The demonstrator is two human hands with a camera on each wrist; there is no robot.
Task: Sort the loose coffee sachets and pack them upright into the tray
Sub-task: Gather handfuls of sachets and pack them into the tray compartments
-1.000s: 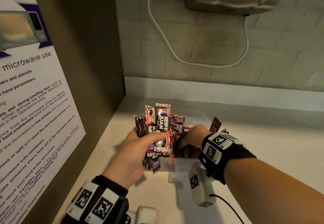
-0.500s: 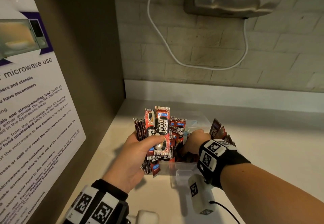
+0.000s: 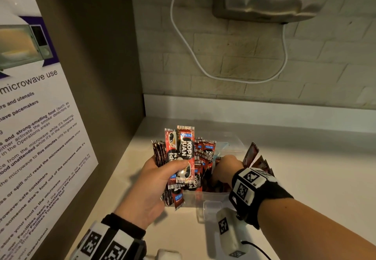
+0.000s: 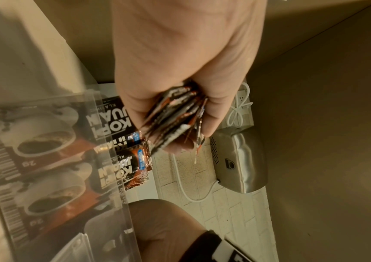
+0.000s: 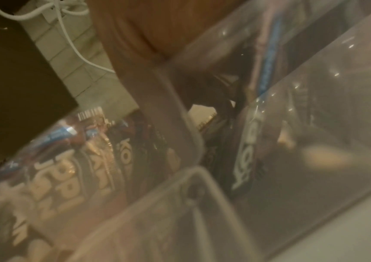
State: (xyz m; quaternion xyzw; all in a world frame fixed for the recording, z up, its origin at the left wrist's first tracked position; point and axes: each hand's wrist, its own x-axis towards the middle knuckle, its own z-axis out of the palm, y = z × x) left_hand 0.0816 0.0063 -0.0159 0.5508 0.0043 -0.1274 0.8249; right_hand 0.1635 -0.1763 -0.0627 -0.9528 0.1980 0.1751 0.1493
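While the left hand [image 3: 150,186] clamps a fanned bundle of Kopi Juan sachets [image 3: 181,158] upright above the clear plastic tray [image 3: 205,197], the right hand [image 3: 225,168] reaches down inside the tray among standing sachets; whether its fingers hold anything cannot be told. The tray sits near the desk's back-left corner.

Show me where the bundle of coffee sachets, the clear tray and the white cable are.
bundle of coffee sachets [image 3: 184,153], head view, front sachet's label.
clear tray [image 3: 207,197], head view, near wall.
white cable [image 3: 184,37], head view, stretch hanging down the brick wall.
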